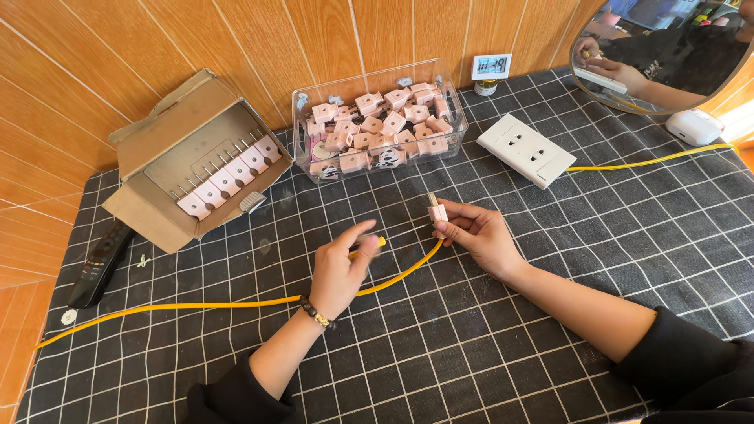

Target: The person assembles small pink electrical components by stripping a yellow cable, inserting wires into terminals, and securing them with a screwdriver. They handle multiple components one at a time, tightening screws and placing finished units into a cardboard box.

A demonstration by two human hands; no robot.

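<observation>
My right hand (481,234) pinches a small pink plug (437,211) with its metal prongs pointing up, just above the checked cloth. My left hand (343,269) grips a yellow-handled screwdriver (378,242) whose thin shaft reaches toward the plug. A yellow cable (196,305) runs from the plug under my left hand and off to the left edge.
A clear plastic box (377,126) full of pink plugs stands at the back, a cardboard box (196,161) with a row of plugs to its left. A white socket plate (526,149) with its own yellow cable lies at right. A black remote (98,263), a round mirror (667,51) and a white case (695,126) sit at the edges.
</observation>
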